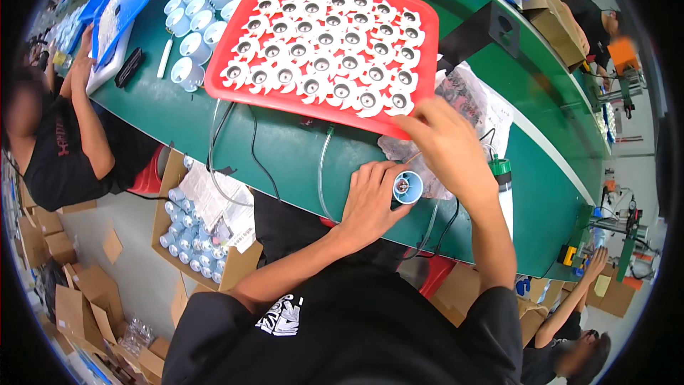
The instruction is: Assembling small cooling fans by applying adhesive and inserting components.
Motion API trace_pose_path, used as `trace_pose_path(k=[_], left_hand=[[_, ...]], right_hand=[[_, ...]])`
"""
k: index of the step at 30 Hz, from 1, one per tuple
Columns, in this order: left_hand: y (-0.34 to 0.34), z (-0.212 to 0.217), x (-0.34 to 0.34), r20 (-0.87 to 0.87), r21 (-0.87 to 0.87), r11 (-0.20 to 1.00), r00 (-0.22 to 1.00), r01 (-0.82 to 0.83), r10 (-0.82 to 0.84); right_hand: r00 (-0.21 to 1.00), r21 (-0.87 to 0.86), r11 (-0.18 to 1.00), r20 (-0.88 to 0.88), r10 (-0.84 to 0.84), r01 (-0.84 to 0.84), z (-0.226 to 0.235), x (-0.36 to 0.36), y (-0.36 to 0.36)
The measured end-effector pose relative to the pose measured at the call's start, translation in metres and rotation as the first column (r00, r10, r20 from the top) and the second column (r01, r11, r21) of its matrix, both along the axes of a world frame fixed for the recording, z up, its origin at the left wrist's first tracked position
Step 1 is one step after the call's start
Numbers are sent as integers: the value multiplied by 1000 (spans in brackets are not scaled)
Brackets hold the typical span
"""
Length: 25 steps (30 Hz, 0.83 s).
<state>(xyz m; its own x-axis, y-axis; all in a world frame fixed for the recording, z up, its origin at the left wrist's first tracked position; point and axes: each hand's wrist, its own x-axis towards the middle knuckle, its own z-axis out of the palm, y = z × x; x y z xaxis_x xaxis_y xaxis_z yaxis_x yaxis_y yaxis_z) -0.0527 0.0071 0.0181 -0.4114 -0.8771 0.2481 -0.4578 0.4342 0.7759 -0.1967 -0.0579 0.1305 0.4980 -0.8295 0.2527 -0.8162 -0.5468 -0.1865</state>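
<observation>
My left hand [372,196] is wrapped around a light blue plastic cup-shaped housing [417,184], its open end facing up above the bench's near edge. A small metal motor part with a shaft shows inside it. Beyond it, my right hand [447,144] hangs over the near right corner of a red tray [299,105]. Its fingers are curled together, and what they hold, if anything, is hidden. Rows of white fan impellers [322,64] with dark round centres fill most of the tray.
Several light blue housings [187,73] stand left of the tray, beside a white marker [165,58]. A clear plastic bag [463,103] and a green-capped bottle [501,167] lie to the right. Tubes and cables hang over the bench edge. A carton [171,224] holds more housings. Co-workers sit on both sides.
</observation>
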Motion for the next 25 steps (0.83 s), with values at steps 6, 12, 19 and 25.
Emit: trace_pose_path(k=[6,12,19,25], left_hand=[[2,-4,-2,-14,1,1000,1000,18,-18],[2,-4,0,-17,-18,1000,1000,26,-26],[3,-5,0,-19,-34,999,1000,16,-16],[5,-6,-3,7,-11,999,999,41,-41]], right_hand=[[906,-44,977,-385,176,-209,2,4,-30],[759,-144,914,-613,219,-380,-1,0,-41],[757,-209,862,-600,260,-462,-4,-11,-38],[812,-270,813,-455,366,-517,-9,-36,-18]])
